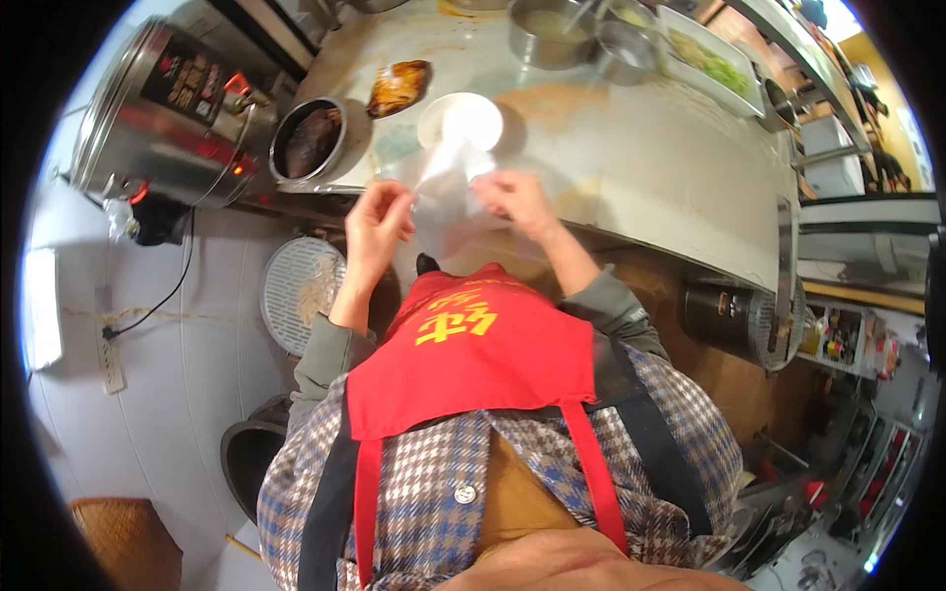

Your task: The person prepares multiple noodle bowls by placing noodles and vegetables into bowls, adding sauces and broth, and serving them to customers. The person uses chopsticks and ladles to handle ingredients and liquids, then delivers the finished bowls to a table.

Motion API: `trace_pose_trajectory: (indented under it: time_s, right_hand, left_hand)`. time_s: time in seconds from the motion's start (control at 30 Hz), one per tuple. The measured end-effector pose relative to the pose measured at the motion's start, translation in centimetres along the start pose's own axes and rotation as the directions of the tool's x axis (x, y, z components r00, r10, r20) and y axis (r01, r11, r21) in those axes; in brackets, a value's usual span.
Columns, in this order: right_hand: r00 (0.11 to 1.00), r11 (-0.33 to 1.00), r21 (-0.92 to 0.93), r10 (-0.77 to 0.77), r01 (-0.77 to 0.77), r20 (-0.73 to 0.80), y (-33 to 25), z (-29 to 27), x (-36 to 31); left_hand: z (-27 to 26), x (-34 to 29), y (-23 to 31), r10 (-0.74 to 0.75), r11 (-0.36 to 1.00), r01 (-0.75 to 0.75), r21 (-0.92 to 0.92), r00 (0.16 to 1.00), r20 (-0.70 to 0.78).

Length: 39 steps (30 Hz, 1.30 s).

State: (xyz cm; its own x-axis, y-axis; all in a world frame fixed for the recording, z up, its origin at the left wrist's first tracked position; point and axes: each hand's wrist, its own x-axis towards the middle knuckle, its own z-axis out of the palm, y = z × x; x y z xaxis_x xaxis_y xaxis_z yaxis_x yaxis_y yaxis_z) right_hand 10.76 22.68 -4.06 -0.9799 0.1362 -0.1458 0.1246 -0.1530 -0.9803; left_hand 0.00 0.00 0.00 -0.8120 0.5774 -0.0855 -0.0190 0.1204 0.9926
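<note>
Clock positions are from the clear plastic bag (440, 202), which is up between both hands, in front of the near table edge; it's motion-blurred. Left hand (381, 223) at 9: fingers curled, thumb and fingertips pinching the bag's left edge. Right hand (516, 203) at 3: blurred, thumb and forefinger look pinched on the bag's right edge; exact contact can't be told. White round dish (460, 118) on the pale, stained worktable (650, 148) at 12, its lower rim overlapped in view by the bag; touching or not, can't tell. Glossy orange-brown slab of food (399, 87) at 11, directly on the tabletop. Round metal bowl (279, 163) at 10, holding a dark brown lump (312, 141). Big steel cylindrical cooker (212, 133) with red lights further out, between 9 and 10. Steel pot of pale liquid (545, 49) at 1, small round metal bowl (628, 61) just beside it; white rectangular tray (754, 98) with green and pale food at 2. Grey round perforated disc (279, 300) at 8, below table level. Black cylindrical container (721, 313) at 4. Red apron with yellow lettering (473, 364) at 6.
</note>
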Motion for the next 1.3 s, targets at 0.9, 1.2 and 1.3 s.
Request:
trace_pose_trajectory:
  time_s: [0.9, 1.2, 1.3]
  right_hand:
    - [0.928, 0.984, 0.12, -0.08, 0.132, -0.363, 0.9, -0.8, -2.0]
    - [0.976, 0.513, 0.848, 0.084, 0.131, -0.202, 0.6, -3.2, 0.1]
    - [0.993, 0.977, 0.201, -0.047, 0.068, -0.11, 3.4, -5.0, 1.0]
  left_hand:
    - [8.2, 4.1, 1.2, -0.23, 0.94, 0.322, -0.117, 0.847, 0.479]
    - [-0.2, 11.3, -2.4, 0.091, 0.985, -0.059, 0.162, 0.976, -0.199]
    - [-2.7, 13.8, -7.6, -0.088, 0.966, 0.018, -0.258, 0.961, -0.263]
